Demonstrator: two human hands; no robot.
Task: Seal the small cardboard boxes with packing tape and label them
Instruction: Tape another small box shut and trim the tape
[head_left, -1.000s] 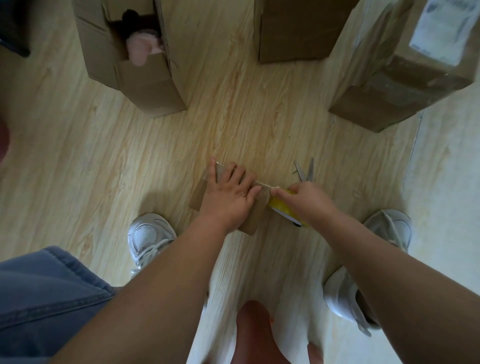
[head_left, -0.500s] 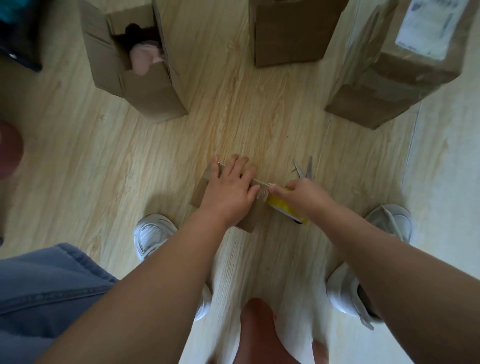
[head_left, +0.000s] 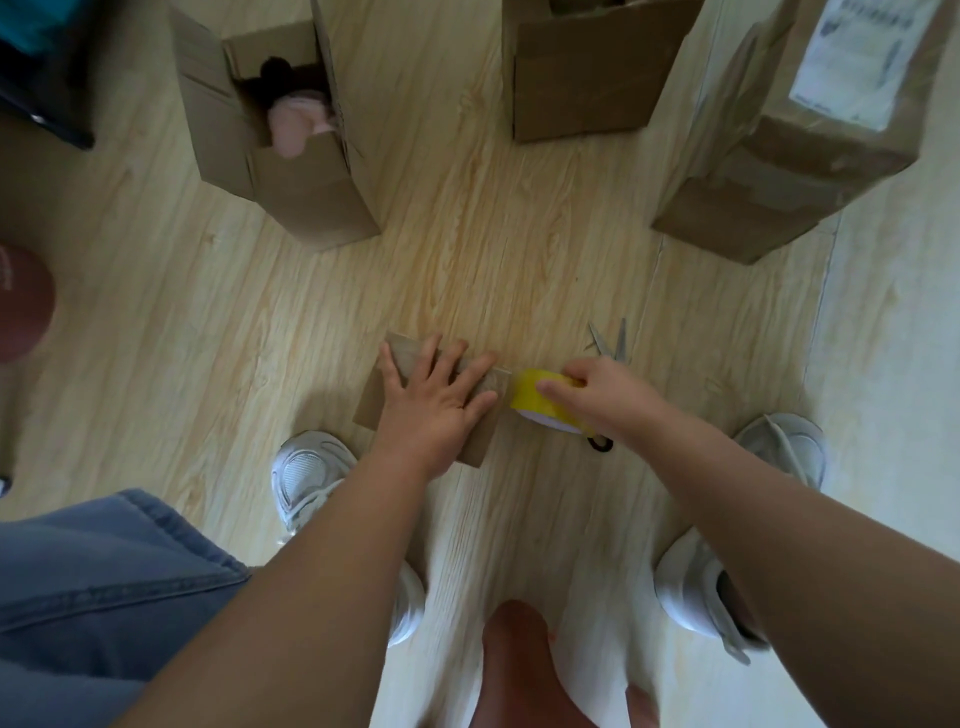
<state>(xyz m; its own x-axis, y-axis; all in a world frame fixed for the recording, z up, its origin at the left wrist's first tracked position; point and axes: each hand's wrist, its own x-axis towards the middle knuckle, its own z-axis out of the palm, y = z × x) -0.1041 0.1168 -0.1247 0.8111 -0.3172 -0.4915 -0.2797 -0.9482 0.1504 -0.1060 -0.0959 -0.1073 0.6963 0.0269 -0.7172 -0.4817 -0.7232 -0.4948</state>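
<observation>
I see left hand (head_left: 434, 410) flat, fingers spread, pressing small box (head_left: 374, 410) on floor (head_left: 467, 260). Right hand (head_left: 602, 397) pinches yellow tape roll (head_left: 530, 397) at box edge; scissors (head_left: 610, 343) behind.

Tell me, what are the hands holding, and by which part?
The right hand grips the yellow tape roll by its outer rim. The left hand holds nothing: it presses flat on top of the small cardboard box.

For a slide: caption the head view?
Left hand presses on small cardboard box; right hand grips yellow tape roll at its edge.
</observation>
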